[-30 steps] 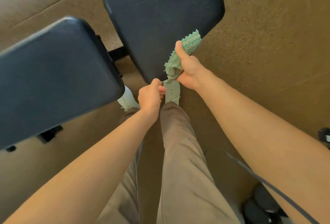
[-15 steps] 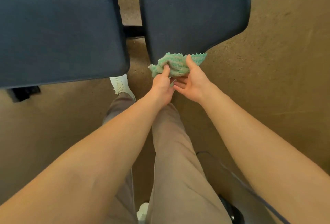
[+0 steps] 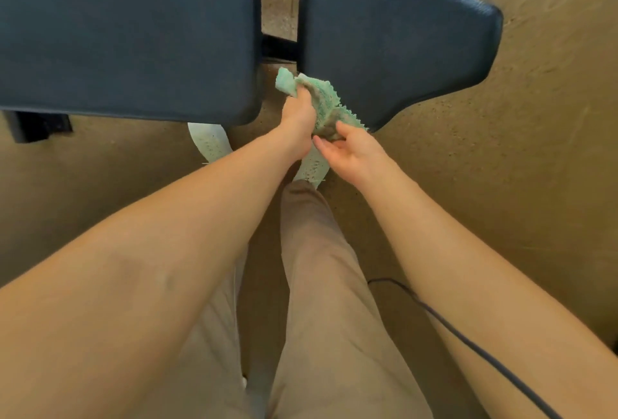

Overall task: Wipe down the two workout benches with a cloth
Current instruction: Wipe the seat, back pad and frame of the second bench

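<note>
Two dark blue padded bench pads fill the top of the head view: a wide rectangular pad point(image 3: 127, 30) on the left and a pad with a flared corner point(image 3: 394, 37) on the right. A green knitted cloth point(image 3: 322, 101) hangs bunched over the near left edge of the right pad. My left hand point(image 3: 299, 114) grips the cloth's upper part in a fist. My right hand point(image 3: 351, 147) lies just below with relaxed fingers, its thumb and fingertips touching the cloth's lower end.
A black frame bar point(image 3: 279, 47) joins the pads across the narrow gap. A black frame foot point(image 3: 36, 127) sticks out under the left pad. My white shoes point(image 3: 210, 144) stand on the tan speckled floor point(image 3: 501, 184). A dark cable point(image 3: 468, 341) runs past my right arm.
The cloth has passed from my right hand's grip into my left fist, and my right fingers have loosened. The view has swung, so both pads now lie straight ahead and closer.
</note>
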